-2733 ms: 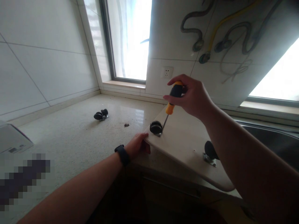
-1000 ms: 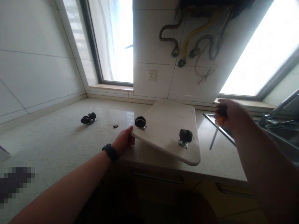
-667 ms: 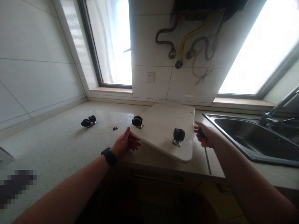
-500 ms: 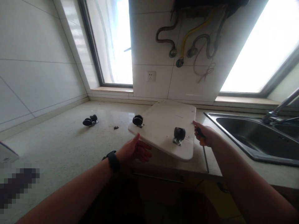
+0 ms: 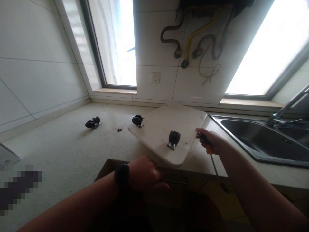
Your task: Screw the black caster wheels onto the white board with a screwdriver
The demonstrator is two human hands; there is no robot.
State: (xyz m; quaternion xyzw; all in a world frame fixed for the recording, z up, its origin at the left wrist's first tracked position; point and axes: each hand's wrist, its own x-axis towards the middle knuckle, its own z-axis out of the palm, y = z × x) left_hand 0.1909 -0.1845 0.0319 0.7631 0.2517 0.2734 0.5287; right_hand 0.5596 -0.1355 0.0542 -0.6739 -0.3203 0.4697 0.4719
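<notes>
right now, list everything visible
board: 1, pale, over countertop
casters: 3, black, two on board, one left
small bits: uncountable, dark, countertop
screwdriver: 1, black-orange, right hand
sink: 1, grey, right
faucet: 1, silver, sink
box: 1, whitish, left
socket: 1, white, wall
hoses: 3, yellow and grey, wall
fixture: 1, black, top
windows: 2, white, wall
countertop: 1, pale, below board
watch: 1, black, left forearm
left hand: 1, near board
right hand: 1, board edge

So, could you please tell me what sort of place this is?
Most likely a kitchen: a metal sink with a tap is set into a long, stone-like counter, and a yellow hose runs down the tiled wall behind it.
</notes>
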